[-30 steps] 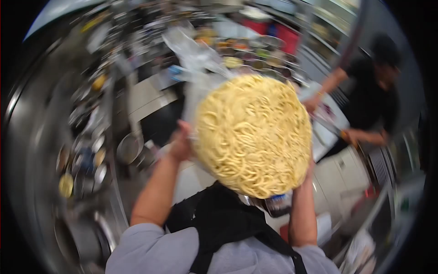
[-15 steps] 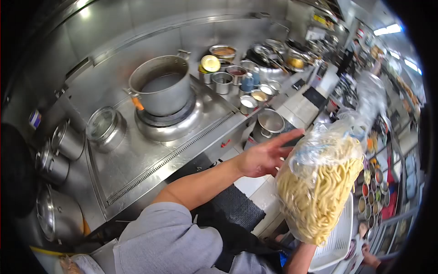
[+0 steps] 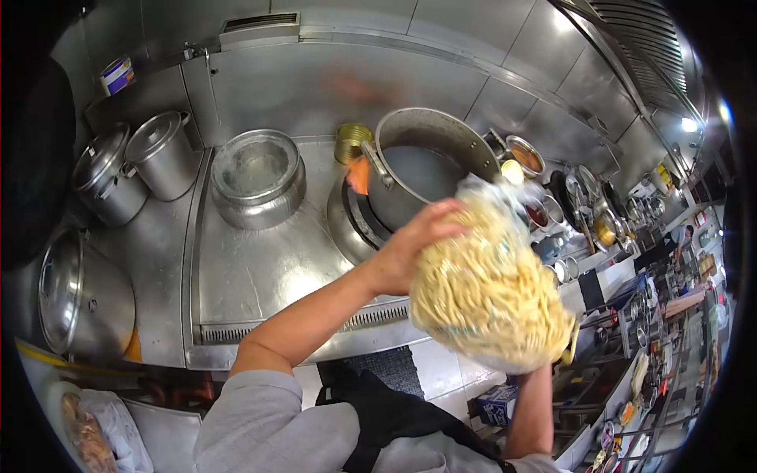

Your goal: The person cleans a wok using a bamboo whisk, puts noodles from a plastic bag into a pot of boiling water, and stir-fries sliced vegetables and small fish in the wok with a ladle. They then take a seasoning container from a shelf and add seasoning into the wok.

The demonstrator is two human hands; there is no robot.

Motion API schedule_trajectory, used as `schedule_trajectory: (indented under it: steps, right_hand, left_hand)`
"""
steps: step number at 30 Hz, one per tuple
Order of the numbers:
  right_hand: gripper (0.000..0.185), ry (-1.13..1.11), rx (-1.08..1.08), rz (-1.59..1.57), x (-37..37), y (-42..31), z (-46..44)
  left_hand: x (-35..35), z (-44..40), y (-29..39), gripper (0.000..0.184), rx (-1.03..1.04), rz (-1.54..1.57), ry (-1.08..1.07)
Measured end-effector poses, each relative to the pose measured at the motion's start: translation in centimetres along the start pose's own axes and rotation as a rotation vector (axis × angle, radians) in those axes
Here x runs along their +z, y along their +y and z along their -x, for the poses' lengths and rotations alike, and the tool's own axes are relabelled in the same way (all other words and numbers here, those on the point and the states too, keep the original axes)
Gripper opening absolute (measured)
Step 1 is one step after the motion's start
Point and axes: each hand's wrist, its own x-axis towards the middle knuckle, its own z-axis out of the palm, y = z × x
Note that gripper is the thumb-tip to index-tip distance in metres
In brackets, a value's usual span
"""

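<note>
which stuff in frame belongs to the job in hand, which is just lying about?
In the job:
bag of noodles, held up
left hand, on the bag's side
open pot with liquid, probably: it's beside the bag

Lying about, as far as I can judge:
lidded pots at far left
squat pot on the steel counter
gold tin

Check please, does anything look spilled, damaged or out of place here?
I see no clear spill or damage. Only some noodles look odd: at the lower right of the plastic bag, they seem to stick out, unlike the rest inside.
</note>
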Motion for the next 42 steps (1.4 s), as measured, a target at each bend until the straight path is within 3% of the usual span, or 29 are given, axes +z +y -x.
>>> schedule_trajectory:
  steps: [2, 4, 6, 7, 8, 10, 11, 12, 14, 15, 19, 24, 33, 36, 40, 42]
  right_hand:
    - [0.065, -0.093, 0.026, 0.011, 1.4, -1.9, -4.8]
    - [0.066, -0.135, 0.022, 0.135, 0.9, -4.3, -10.1]
    - [0.069, -0.083, -0.053, 0.612, -4.4, -7.9, -18.3]
    - [0.066, -0.107, 0.031, 0.485, -4.3, -8.2, -21.3]
    - [0.063, -0.118, -0.049, 0.480, -2.4, -6.1, -22.7]
    - [0.058, -0.142, -0.210, 0.470, 2.0, -1.6, -25.4]
    - [0.059, -0.045, -0.132, 0.441, 3.8, -0.4, -26.1]
    - [0.056, -0.162, -0.098, 0.401, 3.8, 0.1, -28.0]
    - [0.046, -0.163, -0.052, 0.410, 5.0, 1.1, -29.8]
    - [0.045, -0.233, 0.039, 0.385, 3.4, 1.3, -32.4]
    - [0.048, -0.129, 0.193, 0.403, 4.7, 1.6, -36.1]
    - [0.048, -0.173, 0.483, 0.464, 2.4, 2.2, -40.3]
    - [0.036, -0.162, 0.669, 0.676, 0.7, 4.5, -46.6]
    - [0.037, -0.188, 0.667, 0.680, 0.0, 5.6, -47.9]
    - [0.040, -0.150, 0.699, 0.963, 1.3, 5.4, -47.7]
    - [0.040, -0.079, 0.678, 1.195, 3.0, 4.9, -46.6]
  left_hand:
    - [-2.6, -0.8, -1.7, 0.082, -0.029, 0.026, 0.129]
    - [-3.8, -1.8, -3.1, 0.082, -0.279, 0.375, 0.255]
    - [-4.7, -3.0, -4.7, 0.084, -0.286, 0.432, 0.374]
    - [-4.9, -3.5, -5.6, 0.086, -0.262, 0.409, 0.396]
    - [-5.1, -4.0, -6.5, 0.089, -0.240, 0.385, 0.419]
    - [-4.7, -4.6, -9.4, 0.091, -0.402, 0.418, 0.526]
    - [-4.3, -3.9, -11.7, 0.084, -0.411, 0.576, 0.643]
    - [-4.8, -5.2, -12.3, 0.084, -0.400, 0.583, 0.621]
    - [-5.7, -7.1, -13.1, 0.075, -0.661, 0.530, 0.615]
    - [-5.9, -7.4, -14.3, 0.062, -0.704, 0.443, 0.581]
    - [-5.4, -9.1, -16.9, 0.048, -0.811, 0.479, 0.562]
    - [-4.1, -9.7, -19.6, 0.046, -1.057, 0.421, 0.512]
    - [-2.6, -10.2, -23.3, 0.052, -1.562, 0.159, 0.571]
    - [-3.7, -8.8, -26.1, 0.053, -1.637, 0.182, 0.521]
    - [-4.1, -7.8, -28.1, 0.050, -1.597, 0.139, 0.454]
    - [-5.0, -7.1, -30.1, 0.045, -1.593, -0.225, 0.305]
